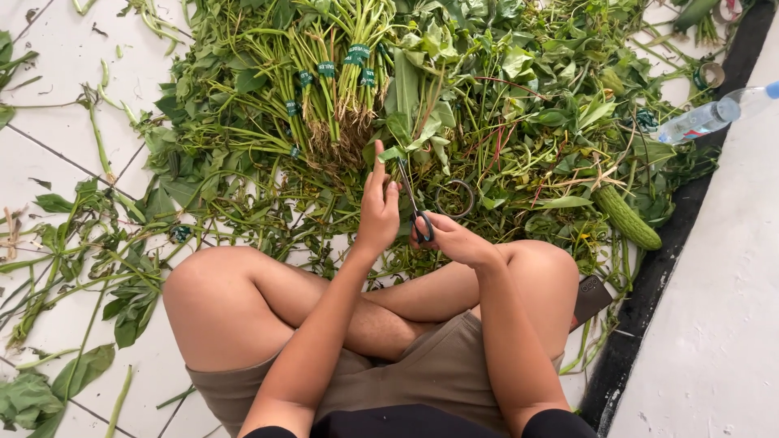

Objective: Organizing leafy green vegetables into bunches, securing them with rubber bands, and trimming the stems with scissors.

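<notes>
My right hand (454, 239) gripped scissors (412, 203), blades pointing away toward the stem (388, 154) pinched in my left hand (379, 207).

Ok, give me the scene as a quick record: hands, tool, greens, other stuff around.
left hand: holds a leafy stem, fingers up
right hand: grips scissors, blades at the stem
bundles: banded green stalks, ahead on the pile
gourd: on the leaves, right
bottle: lying far right
phone: by the right knee

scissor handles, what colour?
Black, on the scissors in the right hand; head view.
</notes>
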